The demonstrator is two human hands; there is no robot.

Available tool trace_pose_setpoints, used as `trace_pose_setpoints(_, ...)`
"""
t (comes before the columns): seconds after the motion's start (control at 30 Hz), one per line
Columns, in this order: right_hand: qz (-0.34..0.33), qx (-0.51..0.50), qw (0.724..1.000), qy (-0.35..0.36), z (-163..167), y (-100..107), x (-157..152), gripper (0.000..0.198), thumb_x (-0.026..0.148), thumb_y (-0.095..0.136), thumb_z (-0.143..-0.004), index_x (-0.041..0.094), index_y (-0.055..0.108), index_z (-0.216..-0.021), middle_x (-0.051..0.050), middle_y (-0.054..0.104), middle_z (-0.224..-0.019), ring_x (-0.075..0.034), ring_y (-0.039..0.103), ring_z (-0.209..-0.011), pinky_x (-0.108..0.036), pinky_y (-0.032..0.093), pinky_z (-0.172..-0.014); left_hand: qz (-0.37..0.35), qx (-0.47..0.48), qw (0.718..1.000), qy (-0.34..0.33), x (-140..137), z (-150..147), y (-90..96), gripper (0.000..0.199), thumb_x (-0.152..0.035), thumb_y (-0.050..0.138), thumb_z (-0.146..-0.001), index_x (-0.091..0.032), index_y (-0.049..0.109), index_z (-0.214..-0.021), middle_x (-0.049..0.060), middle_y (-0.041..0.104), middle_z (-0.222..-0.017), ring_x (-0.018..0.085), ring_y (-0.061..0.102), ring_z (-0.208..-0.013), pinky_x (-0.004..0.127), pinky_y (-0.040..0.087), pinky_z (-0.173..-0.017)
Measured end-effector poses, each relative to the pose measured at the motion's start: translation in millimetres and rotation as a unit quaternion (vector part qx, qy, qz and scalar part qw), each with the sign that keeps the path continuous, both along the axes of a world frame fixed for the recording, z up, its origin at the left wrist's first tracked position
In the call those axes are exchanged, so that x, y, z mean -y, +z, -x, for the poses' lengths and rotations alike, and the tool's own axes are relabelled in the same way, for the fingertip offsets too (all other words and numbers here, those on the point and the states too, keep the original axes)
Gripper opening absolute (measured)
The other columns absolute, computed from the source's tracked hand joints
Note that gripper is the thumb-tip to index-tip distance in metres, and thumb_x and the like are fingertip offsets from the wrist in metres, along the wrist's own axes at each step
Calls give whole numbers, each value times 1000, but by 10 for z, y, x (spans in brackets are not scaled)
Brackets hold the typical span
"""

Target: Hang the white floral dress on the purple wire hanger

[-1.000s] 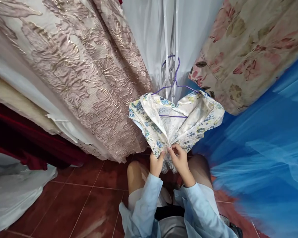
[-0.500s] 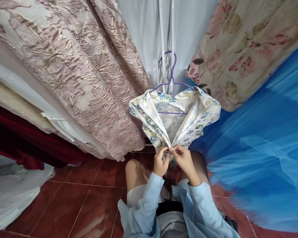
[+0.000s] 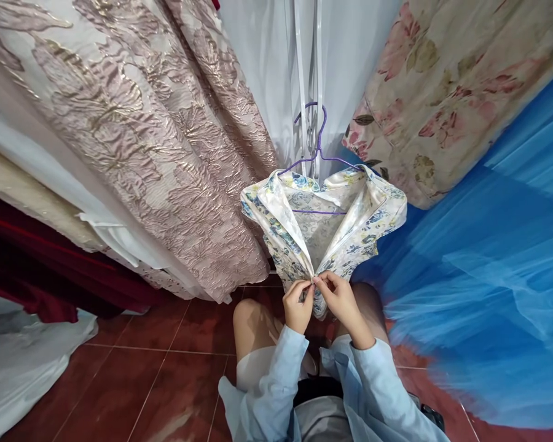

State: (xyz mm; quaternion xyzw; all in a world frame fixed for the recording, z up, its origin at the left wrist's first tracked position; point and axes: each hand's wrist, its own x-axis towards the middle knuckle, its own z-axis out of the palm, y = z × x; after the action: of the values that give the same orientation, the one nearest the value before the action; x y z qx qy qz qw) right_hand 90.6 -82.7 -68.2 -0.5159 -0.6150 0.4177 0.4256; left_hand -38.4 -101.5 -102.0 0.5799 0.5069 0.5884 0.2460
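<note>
The floral blouse (image 3: 325, 227) hangs on a purple hanger (image 3: 317, 153), its long axis vertical, just above both hands. The left hand (image 3: 297, 305) pinches the left front edge. The right hand (image 3: 342, 301) pinches the right edge; fingertips nearly meet at the closure, both forearms raised.

The floor (image 3: 133, 387) under me is dark red tile with pale grout lines. At its left edge a white cloth (image 3: 23, 362) lies heaped on the tiles. Along the right edge blue netting (image 3: 479, 344) spreads down over the floor; I think it rests there.
</note>
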Motion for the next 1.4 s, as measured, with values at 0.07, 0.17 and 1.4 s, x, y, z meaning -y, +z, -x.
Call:
trace_pose_setpoints(0.07,9,10,1000,1,6,-2,15,33,50,61,-92,19,67,-84,-3,65,-70,-18,57,-65,-29,42,-64,1,-5,1000,6,-3,-5,-10,15,-28,60,-94,-23,72,-88,7,71,-86,20,68,-82,33,55,-79)
trace_pose_setpoints(0.17,10,4,1000,-3,18,1,25,31,49,62,-91,19,67,-83,-3,65,-69,-18,57,-64,-29,42,-63,11,-16,1000,19,-5,-2,-28,16,-29,60,-93,-23,70,-83,6,70,-81,19,66,-76,32,53,-73)
trace_pose_setpoints(1.4,-83,-365,922,-95,260,1873,-1265,16,24,63,-73,15,61,-60,1,59,-51,-4,27,-37,-22,17,-38,-3,-90,995,-44,99,-426,-131,20,-19,58,-91,-19,50,-73,-1,50,-68,13,49,-65,26,38,-64)
